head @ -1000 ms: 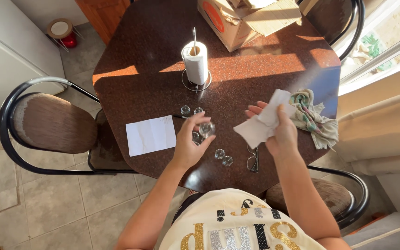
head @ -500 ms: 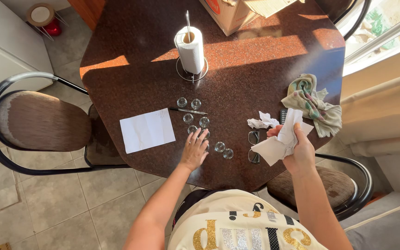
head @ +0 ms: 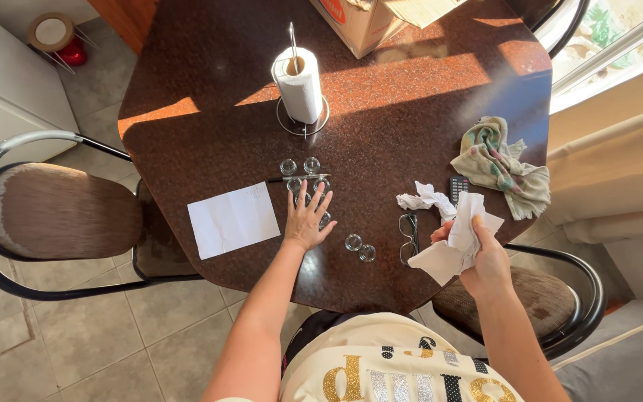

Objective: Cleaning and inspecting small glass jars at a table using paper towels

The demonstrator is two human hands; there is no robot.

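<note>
1. Resting my left hand [head: 306, 220] flat on the table [head: 210, 134], fingers spread and released, I cover part of a cluster of small glass jars [head: 289, 167] near the middle of the near edge; nothing is gripped there.
2. My right hand [head: 481, 257] is clenched on a crumpled white paper towel [head: 455, 242], held just off the table's near right edge.
3. By my judgement the jars are light but hard, slick and breakable. I would take one around its side wall between thumb and fingertips, not by the rim.
4. The paper towel is soft, weightless and tears easily, so a loose bunch in the palm holds it well enough.
5. Counting jars: two show beyond my fingers, two more [head: 359, 247] sit toward the near edge, and at least two peek out under my hand; exactly how many lie beneath it I cannot tell.
6. One thin rod-like tool [head: 299, 178] lies among the jars.
7. One flat white sheet [head: 234, 219] lies toward the left edge, one pair of glasses [head: 408, 237] and one crumpled wad [head: 426, 199] toward the right.
8. One towel roll on its stand [head: 301, 85] stands farther in, and one patterned cloth [head: 496, 164] lies at the right edge.
</note>
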